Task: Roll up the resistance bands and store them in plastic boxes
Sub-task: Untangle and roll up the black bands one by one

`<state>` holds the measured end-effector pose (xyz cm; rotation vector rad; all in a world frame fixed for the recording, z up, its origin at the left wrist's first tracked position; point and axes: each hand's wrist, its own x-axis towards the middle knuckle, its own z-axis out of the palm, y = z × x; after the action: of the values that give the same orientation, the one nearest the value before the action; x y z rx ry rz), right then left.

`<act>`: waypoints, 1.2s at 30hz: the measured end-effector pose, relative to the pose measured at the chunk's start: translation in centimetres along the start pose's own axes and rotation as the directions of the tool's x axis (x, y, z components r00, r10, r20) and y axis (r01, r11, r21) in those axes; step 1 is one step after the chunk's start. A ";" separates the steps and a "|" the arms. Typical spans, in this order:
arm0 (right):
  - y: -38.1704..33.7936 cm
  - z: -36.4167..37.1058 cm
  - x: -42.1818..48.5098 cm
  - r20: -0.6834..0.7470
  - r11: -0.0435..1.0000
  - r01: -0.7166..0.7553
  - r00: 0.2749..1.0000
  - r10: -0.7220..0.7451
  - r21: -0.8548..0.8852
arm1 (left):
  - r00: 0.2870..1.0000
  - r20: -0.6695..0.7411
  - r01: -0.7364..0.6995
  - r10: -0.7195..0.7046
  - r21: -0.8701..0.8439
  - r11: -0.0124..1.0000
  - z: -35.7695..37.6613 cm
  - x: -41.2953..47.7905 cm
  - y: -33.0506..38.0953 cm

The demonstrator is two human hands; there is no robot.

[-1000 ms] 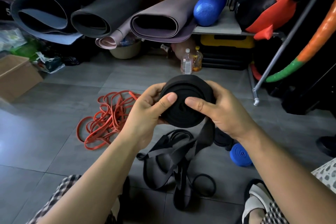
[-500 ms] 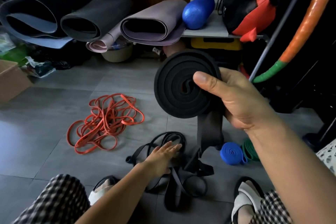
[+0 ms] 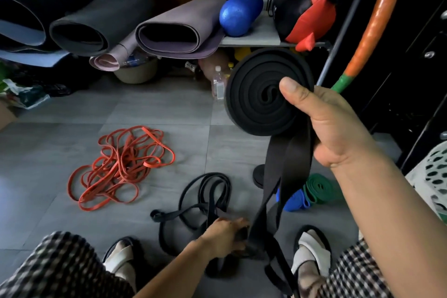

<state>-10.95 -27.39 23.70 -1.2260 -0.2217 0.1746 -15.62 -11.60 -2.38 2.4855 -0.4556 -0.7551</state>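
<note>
Over the grey floor (image 3: 60,152), my right hand (image 3: 338,128) alone now pinches the black roll (image 3: 256,94). My left hand (image 3: 222,237) has dropped onto its loose tail (image 3: 205,191), grip unclear, likely freeing slack.

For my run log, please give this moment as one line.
right hand: grips rolled wide black rubber band, tail hanging | left hand: down at loose black bands on floor, grip unclear | stage: rolling unfinished
</note>
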 end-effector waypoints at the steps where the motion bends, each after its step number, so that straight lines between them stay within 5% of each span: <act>1: 0.0 -0.3 0.0 0.000 1.000 0.013 1.000 -0.013 -0.013 | 1.000 -0.004 -0.002 0.002 0.001 1.000 0.0 0.1 0.1; 8: 2.8 -2.1 -0.8 0.000 0.982 -0.082 0.997 0.083 -0.169 | 0.998 0.057 0.012 -0.001 -0.192 0.981 -5.1 -1.4 0.1; 12: 5.2 -1.5 -1.4 0.008 0.979 -0.115 0.993 0.118 -0.168 | 0.997 0.062 -0.010 0.052 -0.551 0.835 -9.8 -3.9 2.1; 17: 6.4 -0.4 -1.7 -0.034 0.994 -0.099 0.995 0.097 -0.051 | 0.978 -0.207 -0.136 -0.032 -0.742 0.656 -15.0 -7.2 2.9; 20: 6.5 -0.4 -1.5 -0.079 0.994 -0.099 0.992 0.095 -0.049 | 0.894 -0.413 -0.237 -0.175 -0.766 0.598 -17.0 -9.0 2.7; 25: 7.8 -0.3 -1.2 -0.051 0.955 -0.116 0.993 0.106 -0.273 | 0.698 -0.652 -0.665 -0.297 -0.743 0.070 -19.3 -11.9 2.1; 30: 9.5 0.6 -0.8 -0.060 0.932 -0.164 0.986 0.153 -0.324 | 0.586 -0.737 -0.807 -0.337 -0.570 -0.155 -21.6 -13.7 1.4; 32: 10.1 0.7 -0.7 -0.064 0.928 -0.183 0.983 0.171 -0.324 | 0.560 -0.717 -0.813 -0.416 -0.572 -0.109 -21.8 -13.5 1.0; 33: 10.4 0.8 -0.7 -0.066 0.927 -0.189 0.982 0.177 -0.323 | 0.536 -0.701 -0.792 -0.471 -0.611 0.009 -21.6 -13.2 0.7; 35: 10.7 1.0 -0.5 -0.068 0.925 -0.199 0.980 0.187 -0.324 | 0.486 -0.695 -0.560 -0.530 -0.713 0.421 -20.7 -11.9 -1.1; 36: 10.7 1.1 -0.4 -0.063 0.925 -0.200 0.980 0.189 -0.323 | 0.556 -0.673 -0.314 -0.488 -0.714 0.626 -20.2 -11.4 -1.9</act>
<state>-11.78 -22.93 13.95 -1.5829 -0.1028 0.2999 -12.45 2.37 15.94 1.6739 0.3597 0.2898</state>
